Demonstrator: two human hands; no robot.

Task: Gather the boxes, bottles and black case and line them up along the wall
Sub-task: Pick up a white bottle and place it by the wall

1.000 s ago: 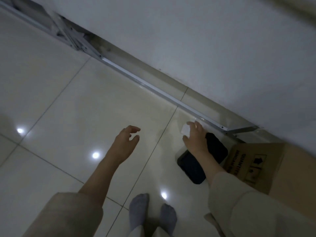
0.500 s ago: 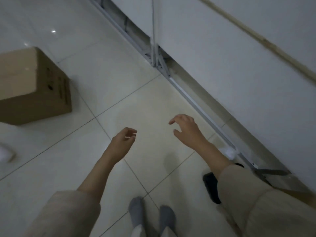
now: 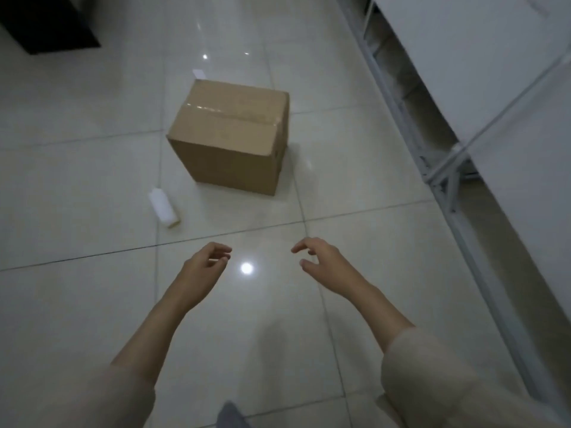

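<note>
A taped brown cardboard box (image 3: 234, 137) stands on the pale floor tiles ahead of me, away from the wall. A small white plastic bottle (image 3: 163, 207) lies on its side just left of the box's near corner. My left hand (image 3: 204, 270) and my right hand (image 3: 324, 261) hover over the floor short of the box, both empty with fingers loosely curled and apart. The black case is out of view.
The white wall panels (image 3: 494, 88) with a metal frame (image 3: 445, 177) at their foot run along the right. A dark piece of furniture (image 3: 46, 23) fills the top left corner. My grey sock (image 3: 230, 415) shows at the bottom edge.
My view has swung left, from the black case and the box by the wall to a second box and bottle. My right hand let go of a small white object and now is empty.
</note>
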